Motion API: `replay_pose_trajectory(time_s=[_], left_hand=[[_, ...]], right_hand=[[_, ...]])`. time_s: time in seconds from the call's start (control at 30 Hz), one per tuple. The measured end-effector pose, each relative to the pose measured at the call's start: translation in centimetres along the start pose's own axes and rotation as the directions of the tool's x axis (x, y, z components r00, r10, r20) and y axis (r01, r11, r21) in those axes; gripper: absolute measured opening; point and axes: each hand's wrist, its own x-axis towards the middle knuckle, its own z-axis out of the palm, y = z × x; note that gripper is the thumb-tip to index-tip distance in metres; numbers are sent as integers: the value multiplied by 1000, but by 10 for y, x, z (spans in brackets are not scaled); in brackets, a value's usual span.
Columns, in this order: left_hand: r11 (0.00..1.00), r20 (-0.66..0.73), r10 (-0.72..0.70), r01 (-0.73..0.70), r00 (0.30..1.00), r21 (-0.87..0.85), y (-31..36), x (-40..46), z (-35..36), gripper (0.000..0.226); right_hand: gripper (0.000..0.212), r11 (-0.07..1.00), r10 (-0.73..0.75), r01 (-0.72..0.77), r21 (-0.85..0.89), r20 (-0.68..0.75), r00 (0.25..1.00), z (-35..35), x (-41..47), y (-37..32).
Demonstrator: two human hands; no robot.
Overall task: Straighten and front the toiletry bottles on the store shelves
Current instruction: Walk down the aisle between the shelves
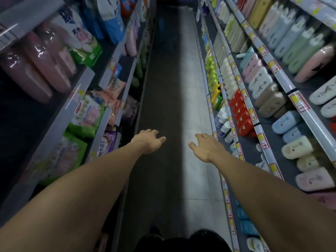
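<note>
Over the dim grey tiled aisle floor (174,99), both bare arms reach forward and down from 6 o'clock, palms down. The left hand (148,142) hangs above the dark strip of floor with its fingers (154,132) loosely curled and holding nothing. The right hand (206,148) is spread, thumb out toward 9 o'clock, fingers relaxed, empty, just beside the edge of the low right shelf but touching nothing that can be made out.

From 12 to 5 o'clock run the right grey metal shelves (278,77), their rails lined with yellow-and-red price tags. They carry the toiletry bottles: a row of red bottles (240,113) and cream ones at 2 o'clock, lime-green bottles (211,70) farther back, small white-and-purple bottles (223,122) lower down just ahead of the right hand, and pastel blue, cream and pink bottles (294,142) at 3 o'clock. All are blurred.

At 9 to 11 o'clock the left shelves (80,99) hold pink refill bags (38,62) and green-and-white plastic packs (87,117).
</note>
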Motion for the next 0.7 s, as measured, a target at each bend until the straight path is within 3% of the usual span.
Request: replay_pose_trajectory(time_s=[0.43, 0.7], left_hand=[[996, 41, 9, -13, 999, 85, 11, 135, -50, 74], [992, 39, 18, -22, 999, 125, 74, 256, -102, 74]], right_hand=[[72, 999, 28, -30, 44, 41, 999, -27, 143, 21], [72, 997, -15, 12, 73, 38, 999, -84, 270, 70]])
